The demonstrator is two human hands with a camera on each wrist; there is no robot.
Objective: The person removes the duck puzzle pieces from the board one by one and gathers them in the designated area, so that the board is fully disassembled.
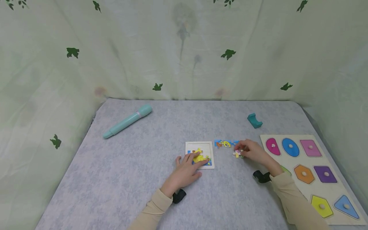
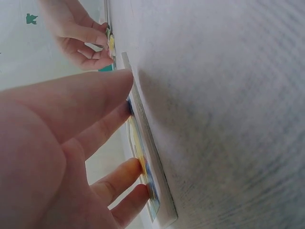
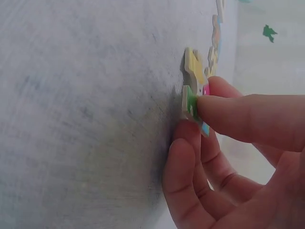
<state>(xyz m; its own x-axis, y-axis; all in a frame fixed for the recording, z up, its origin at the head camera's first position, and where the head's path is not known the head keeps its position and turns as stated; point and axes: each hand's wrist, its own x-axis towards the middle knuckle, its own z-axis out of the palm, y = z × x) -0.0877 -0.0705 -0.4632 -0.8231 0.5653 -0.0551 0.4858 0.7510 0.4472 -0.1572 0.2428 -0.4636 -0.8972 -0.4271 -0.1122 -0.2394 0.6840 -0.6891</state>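
My left hand (image 1: 184, 174) rests with spread, mostly straight fingers on a small jigsaw puzzle tray (image 1: 212, 155), fingertips on the yellow and blue jigsaw pieces (image 2: 138, 145) lying in its lower part. The fingers cover some of them. To the right of the tray, my right hand (image 1: 253, 152) pinches a green-edged jigsaw piece (image 3: 191, 104) between thumb and fingers, close over the table. A yellow and pink jigsaw piece (image 1: 237, 154) lies right at its fingertips. Just beyond sits a row of loose blue and yellow jigsaw pieces (image 1: 226, 143).
A large wooden shape board (image 1: 311, 163) with knobbed coloured shapes lies at the right, partly under my right forearm. A teal curved block (image 1: 254, 121) stands behind it. On the far left lies a mint-green pen-shaped toy (image 1: 127, 122). A pale curtain (image 1: 184, 70) hangs around the table.
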